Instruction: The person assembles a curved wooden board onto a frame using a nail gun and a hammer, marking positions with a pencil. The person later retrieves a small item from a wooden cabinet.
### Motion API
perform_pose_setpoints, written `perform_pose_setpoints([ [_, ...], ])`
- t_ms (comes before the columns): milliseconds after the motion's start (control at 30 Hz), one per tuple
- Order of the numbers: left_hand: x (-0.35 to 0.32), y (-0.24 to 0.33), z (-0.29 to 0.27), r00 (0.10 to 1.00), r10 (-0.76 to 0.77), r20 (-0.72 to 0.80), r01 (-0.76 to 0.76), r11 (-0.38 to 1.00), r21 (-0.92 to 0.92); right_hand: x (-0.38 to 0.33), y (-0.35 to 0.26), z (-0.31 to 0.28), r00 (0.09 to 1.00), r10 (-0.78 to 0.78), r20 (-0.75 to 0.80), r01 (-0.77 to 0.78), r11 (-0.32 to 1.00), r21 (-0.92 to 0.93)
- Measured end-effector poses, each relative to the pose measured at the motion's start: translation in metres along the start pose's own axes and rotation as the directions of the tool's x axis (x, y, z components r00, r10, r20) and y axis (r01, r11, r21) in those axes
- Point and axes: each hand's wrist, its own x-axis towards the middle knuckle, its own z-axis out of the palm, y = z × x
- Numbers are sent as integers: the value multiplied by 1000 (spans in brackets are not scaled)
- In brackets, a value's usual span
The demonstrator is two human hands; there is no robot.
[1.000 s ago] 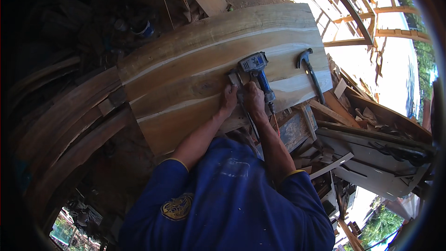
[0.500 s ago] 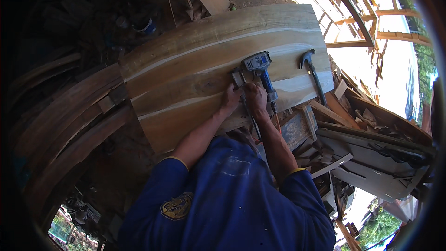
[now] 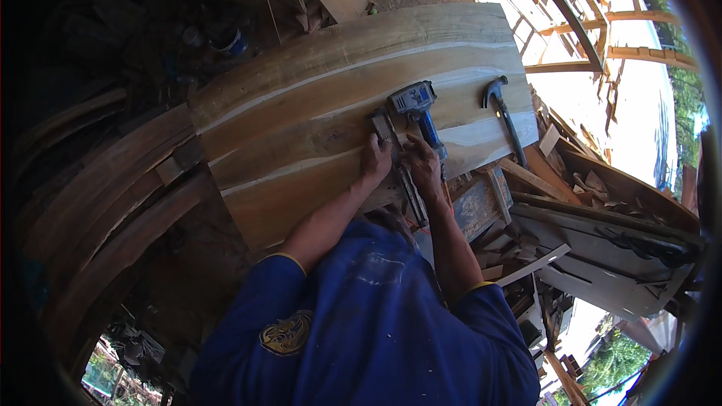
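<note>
A grey and blue nail gun (image 3: 414,98) lies on a broad wooden panel (image 3: 301,98). Its long dark magazine (image 3: 407,192) runs down toward my body, with its lower part showing as two rails side by side. My left hand (image 3: 374,158) is closed against the magazine's left side near the top. On the other side, between magazine and blue handle, my right hand (image 3: 423,164) has its fingers bent at the rail; whatever is pinched there is too small to make out. Right of the nail gun, a claw hammer (image 3: 506,116) rests on the panel.
An orange hose (image 3: 448,194) drops from the nail gun's handle past the panel's near edge. Curved timbers (image 3: 113,180) are stacked at left. Wood offcuts (image 3: 590,192) and grey boards (image 3: 602,256) lie at right. A wooden frame (image 3: 564,69) stands at the far right.
My right hand has shifted slightly down and right along the magazine. The magazine's lower part now shows as two rails set apart. My left hand stays almost in place.
</note>
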Motion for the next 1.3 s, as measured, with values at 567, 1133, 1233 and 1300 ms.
perform_pose_setpoints([
  [567, 4, 5, 4, 985, -170, -5, 170, 982, 81, -10, -10, -11, 977, 214, 15, -206, 916, 345],
  [1133, 6, 5, 2, 988, -149, -37, 150, 989, 14, -2, -14, 4, 983, 38, -177, -88, 953, -288],
  [1233, 5, -1, 4, 992, -119, -31, 115, 988, -104, 1, -6, 13, 985, -10, -173, -54, 931, -362],
  [1300, 8, -15, 3, 997, -77, 2, 76, 978, -196, 0, -8, 23, 980, 2, -201, -75, 931, -356],
])
